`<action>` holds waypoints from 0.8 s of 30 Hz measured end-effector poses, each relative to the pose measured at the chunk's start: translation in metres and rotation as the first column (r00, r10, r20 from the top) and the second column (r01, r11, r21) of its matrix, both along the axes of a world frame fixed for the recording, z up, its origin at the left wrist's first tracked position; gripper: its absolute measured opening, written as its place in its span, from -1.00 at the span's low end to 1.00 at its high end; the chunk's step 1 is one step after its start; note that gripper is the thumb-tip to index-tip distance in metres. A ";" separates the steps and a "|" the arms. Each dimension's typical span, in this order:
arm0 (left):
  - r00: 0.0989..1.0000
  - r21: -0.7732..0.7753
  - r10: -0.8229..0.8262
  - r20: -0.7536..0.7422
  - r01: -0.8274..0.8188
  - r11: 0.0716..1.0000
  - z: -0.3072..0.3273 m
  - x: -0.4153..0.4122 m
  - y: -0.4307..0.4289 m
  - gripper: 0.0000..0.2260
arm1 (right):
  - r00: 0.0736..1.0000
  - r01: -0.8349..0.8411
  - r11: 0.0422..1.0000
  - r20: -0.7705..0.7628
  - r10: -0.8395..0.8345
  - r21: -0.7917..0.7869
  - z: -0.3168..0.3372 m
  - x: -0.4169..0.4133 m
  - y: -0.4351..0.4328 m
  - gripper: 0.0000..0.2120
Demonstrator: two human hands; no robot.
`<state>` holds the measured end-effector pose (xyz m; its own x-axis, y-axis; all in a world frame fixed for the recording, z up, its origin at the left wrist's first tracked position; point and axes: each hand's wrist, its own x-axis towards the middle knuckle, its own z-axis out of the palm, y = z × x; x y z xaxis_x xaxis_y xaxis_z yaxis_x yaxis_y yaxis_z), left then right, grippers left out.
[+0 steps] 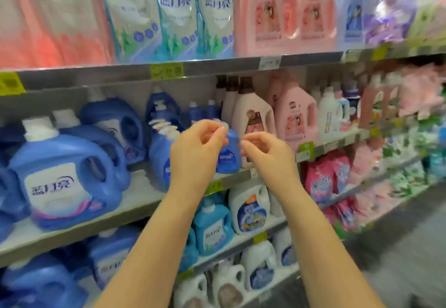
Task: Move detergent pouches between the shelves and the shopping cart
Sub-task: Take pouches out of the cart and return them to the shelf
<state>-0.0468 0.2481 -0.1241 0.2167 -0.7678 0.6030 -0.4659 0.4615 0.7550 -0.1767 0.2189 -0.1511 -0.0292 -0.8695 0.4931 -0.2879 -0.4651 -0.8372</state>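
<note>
Hands up at shelf front, nothing gripped; pouches overhead.
L hand (196,153) & R hand (266,150) are seen w/ fingers loosely curled, empty as far as blur allows; the small blue bottle (229,157) behind the L fingers appears not to be grasped. White-blue detergent pouches (178,13) are stood upright on the top shelf (217,62), above both hands; cart not in view. Likely step: a reach up. A pouch is best taken by both sides, low on its body, & lifted clear so no neighbour is tipped.
</note>
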 end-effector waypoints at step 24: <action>0.795 0.774 -0.587 0.155 0.271 0.572 -0.324 -0.520 0.078 -0.79 | 0.693 0.615 0.337 -0.285 -0.663 0.713 -0.309 -0.501 0.184 -0.83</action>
<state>-0.5666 0.3263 -0.4483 -0.3634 -0.9118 -0.1911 -0.6550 0.1042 0.7485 -0.6780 0.4026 -0.4605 -0.7407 -0.6035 -0.2953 -0.1707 0.5941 -0.7861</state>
